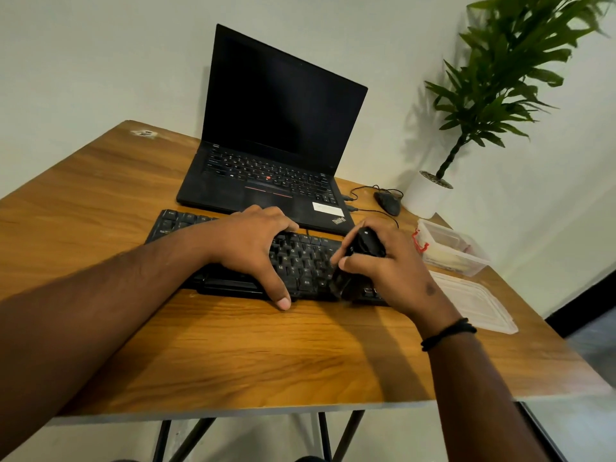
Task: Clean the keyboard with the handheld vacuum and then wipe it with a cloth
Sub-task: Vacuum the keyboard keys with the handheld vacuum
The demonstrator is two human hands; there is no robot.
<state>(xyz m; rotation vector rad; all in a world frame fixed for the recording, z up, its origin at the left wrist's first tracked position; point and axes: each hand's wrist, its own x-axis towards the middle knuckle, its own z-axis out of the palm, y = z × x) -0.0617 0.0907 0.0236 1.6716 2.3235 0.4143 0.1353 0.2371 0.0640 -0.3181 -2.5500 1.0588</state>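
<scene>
Head view: The black external keyboard (300,258) lay on the wooden table (233,355), just in front of the open laptop (273,135). The left hand (250,248) spanned the keyboard's middle, fingers hooked over its far edge and thumb against its near edge, steadying it. The right hand (386,271) gripped the black handheld vacuum (363,248), nozzle down on the keys at the right part of the board. The vacuuming step appeared to be in hand. The next move would call for passing the nozzle over the remaining rows. No cloth could be identified; a clear container (450,251) and its lid (476,301) stood to the right.
</scene>
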